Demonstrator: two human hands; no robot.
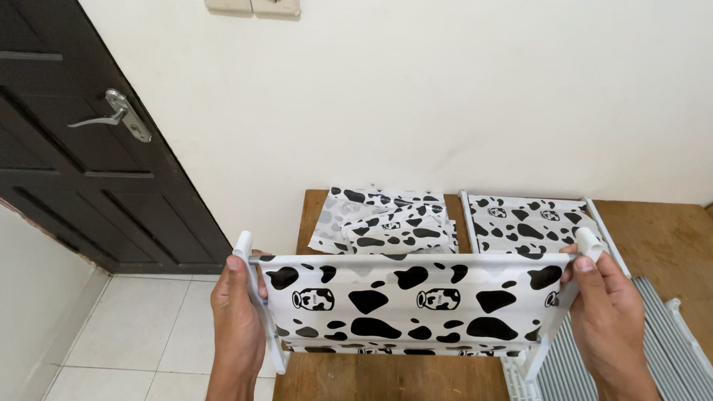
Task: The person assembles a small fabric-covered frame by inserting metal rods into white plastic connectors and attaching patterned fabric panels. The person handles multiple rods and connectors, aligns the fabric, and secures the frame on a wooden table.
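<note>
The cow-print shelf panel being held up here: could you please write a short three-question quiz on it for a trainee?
1. True or false: both hands grip the cow-print panel by its white end tubes.
2. What lies on the wooden table behind the panel?
A. folded cow-print cloths
B. a toolbox
C. a book
3. What grey things lie by the right hand?

Key:
1. True; the left hand holds the other end.
2. A, the folded cloths.
3. A row of grey tubes.

A cow-print fabric shelf (416, 303) on white tubes is held upright above the bench's front left corner, stretched taut, gripped at both ends by the fingers (247, 270).
</note>
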